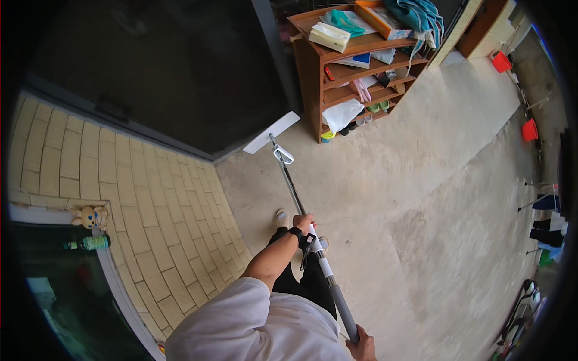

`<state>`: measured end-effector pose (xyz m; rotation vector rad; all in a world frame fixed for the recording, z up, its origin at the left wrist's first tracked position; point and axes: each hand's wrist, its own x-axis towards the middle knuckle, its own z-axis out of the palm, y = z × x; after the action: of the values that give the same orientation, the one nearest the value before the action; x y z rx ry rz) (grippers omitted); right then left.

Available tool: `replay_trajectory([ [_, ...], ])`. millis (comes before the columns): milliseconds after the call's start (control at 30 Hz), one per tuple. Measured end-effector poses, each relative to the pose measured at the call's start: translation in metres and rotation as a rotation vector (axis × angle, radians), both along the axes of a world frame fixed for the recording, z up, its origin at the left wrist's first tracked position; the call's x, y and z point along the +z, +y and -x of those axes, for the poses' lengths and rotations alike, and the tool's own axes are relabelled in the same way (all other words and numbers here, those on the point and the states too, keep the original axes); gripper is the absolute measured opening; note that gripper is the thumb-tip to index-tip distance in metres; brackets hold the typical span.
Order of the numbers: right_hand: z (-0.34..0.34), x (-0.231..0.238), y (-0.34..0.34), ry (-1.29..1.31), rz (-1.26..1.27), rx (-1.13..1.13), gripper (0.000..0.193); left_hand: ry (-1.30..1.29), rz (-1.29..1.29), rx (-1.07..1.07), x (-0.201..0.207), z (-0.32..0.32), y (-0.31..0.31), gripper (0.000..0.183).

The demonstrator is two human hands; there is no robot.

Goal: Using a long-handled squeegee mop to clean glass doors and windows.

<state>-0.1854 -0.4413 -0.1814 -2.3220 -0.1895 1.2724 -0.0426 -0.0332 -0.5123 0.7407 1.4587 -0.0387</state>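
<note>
A flat mop with a long metal and grey pole [291, 186] runs slantwise from my body toward the doorway. My left hand [304, 223] is closed round the middle of the pole, with a black device strapped at the wrist. Lower down, my right hand [362, 345] grips the grey end of the handle. The mop's white rectangular head [272, 132] is at the foot of the dark door panel [180, 72], left of the wooden shelf. Whether the head touches the panel or the floor, I cannot tell.
The brown shelf [310, 90] holds shoes, boxes, bags and a blue cloth. At left is a tiled wall [144, 204], with a plush toy [90, 217] and green bottle [95, 242] on a ledge. Red buckets [530, 130] and hanging clothes [546, 236] line the far right.
</note>
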Motion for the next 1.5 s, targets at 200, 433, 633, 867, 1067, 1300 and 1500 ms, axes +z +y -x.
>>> replay_trajectory([
  [200,-0.049,-0.025,0.069,0.050,-0.162,-0.158,0.044,-0.078,0.201,-0.146,-0.101,0.008,0.070,0.029],
  [433,-0.081,-0.047,0.091,0.061,0.005,-0.102,0.060,0.002,0.296,-0.174,-0.120,-0.019,0.091,0.031],
  [633,-0.063,-0.022,0.078,-0.353,0.095,0.209,0.040,-0.219,0.653,-0.054,-0.053,-0.013,0.104,0.032],
  [867,-0.042,0.024,0.008,-0.468,0.374,0.140,0.053,-0.176,0.720,0.103,-0.003,-0.030,0.022,0.030],
  [1067,-0.033,-0.023,-0.100,-0.392,0.509,0.040,0.037,-0.505,0.953,0.086,0.016,-0.033,-0.034,0.017],
  [1300,-0.024,-0.046,-0.170,-0.161,0.564,-0.029,0.038,-0.493,1.003,-0.038,0.027,-0.034,-0.079,0.015],
  [1500,-0.040,-0.049,-0.122,0.086,0.368,-0.123,0.028,-0.172,0.654,0.037,-0.022,-0.021,-0.059,0.016],
])
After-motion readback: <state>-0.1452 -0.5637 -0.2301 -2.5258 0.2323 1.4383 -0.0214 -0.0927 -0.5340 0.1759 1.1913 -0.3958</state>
